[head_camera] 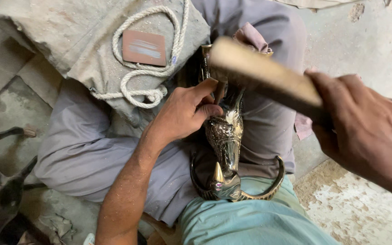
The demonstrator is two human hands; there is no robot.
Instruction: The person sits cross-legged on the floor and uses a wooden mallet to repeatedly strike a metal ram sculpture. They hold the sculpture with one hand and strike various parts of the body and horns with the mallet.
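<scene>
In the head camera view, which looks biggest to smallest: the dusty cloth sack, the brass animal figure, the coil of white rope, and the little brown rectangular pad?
1. Dusty cloth sack
2. Brass animal figure
3. Coil of white rope, though it spreads nearly as far as the figure, so these two are close
4. Brown rectangular pad, clearly the smallest

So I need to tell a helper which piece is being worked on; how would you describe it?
Look at the lap, grey trousers, between the two hands. Lengthwise there lies the brass animal head, steadied by the left hand. Unlike the rope and cloth nearby, it is shiny engraved metal with curved horns.
</scene>
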